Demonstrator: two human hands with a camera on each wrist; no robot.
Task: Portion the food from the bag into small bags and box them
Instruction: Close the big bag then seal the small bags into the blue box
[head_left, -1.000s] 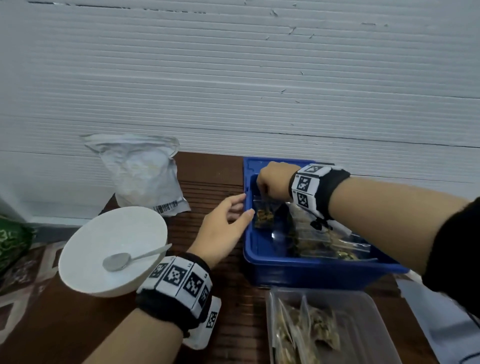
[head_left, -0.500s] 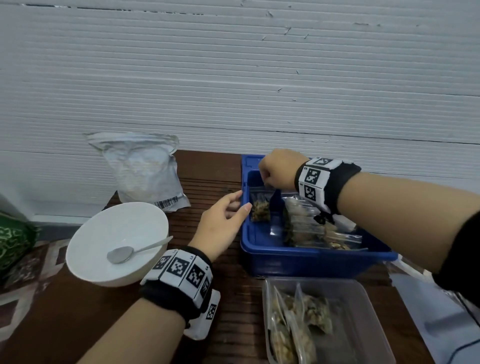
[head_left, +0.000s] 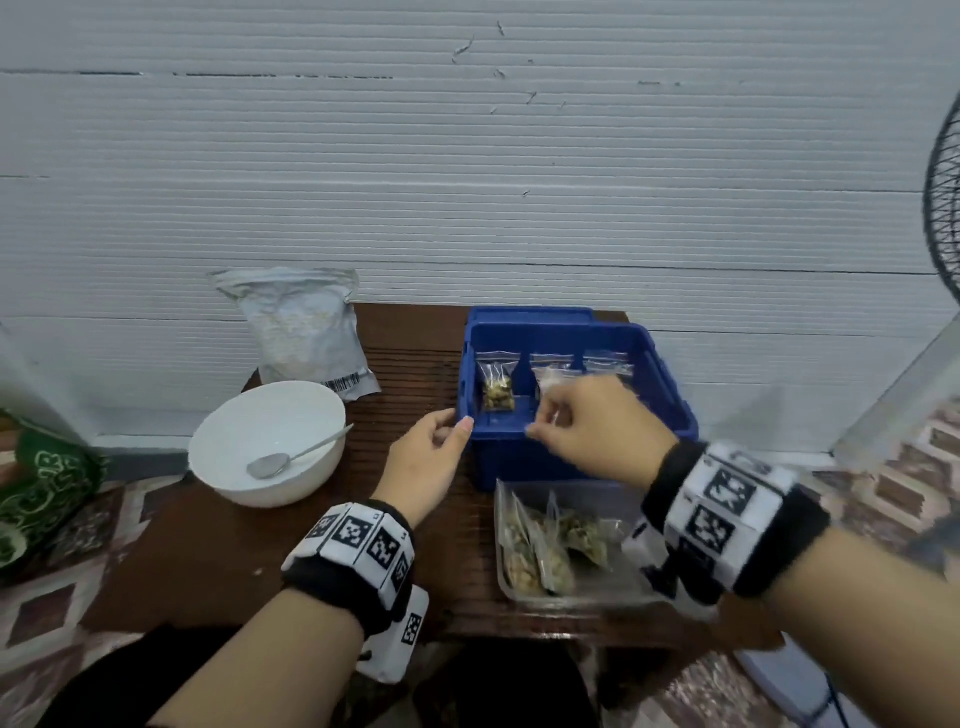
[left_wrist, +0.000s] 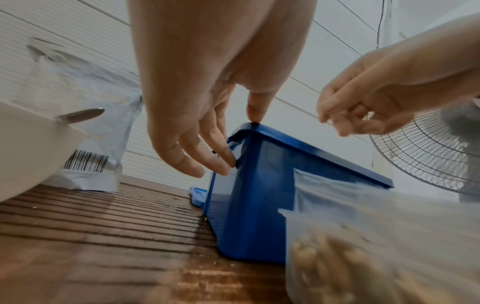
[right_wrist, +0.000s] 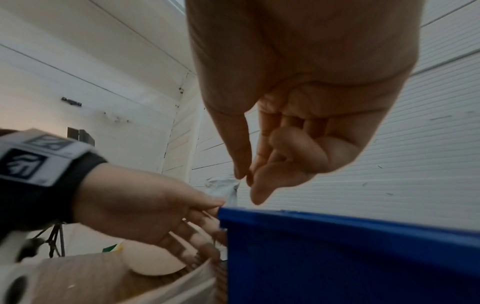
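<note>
The blue box (head_left: 670, 384) stands at the back of the wooden table. In it a small clear bag of food (head_left: 498, 387) stands upright at the left, with two more small bags (head_left: 553, 369) beside it. My left hand (head_left: 452, 423) rests on the box's near left corner (left_wrist: 259, 205), thumb on the rim and straight fingers against the side wall. My right hand (head_left: 545, 421) hovers just over the near rim, fingers curled and thumb close to the index finger (right_wrist: 257, 197), holding nothing. The big silver food bag (head_left: 301, 332) leans on the wall at the back left.
A white bowl (head_left: 234, 452) with a metal spoon (head_left: 291, 457) sits left of the box. A clear plastic container (head_left: 571, 603) with several filled small bags lies in front of the box. A fan (head_left: 943, 208) stands at the right, and green packaging (head_left: 41, 488) at the far left.
My right hand let go of the small bag, which now stands in the box's left side, and drew back toward me over the near rim. My left hand stayed at the box's corner.
</note>
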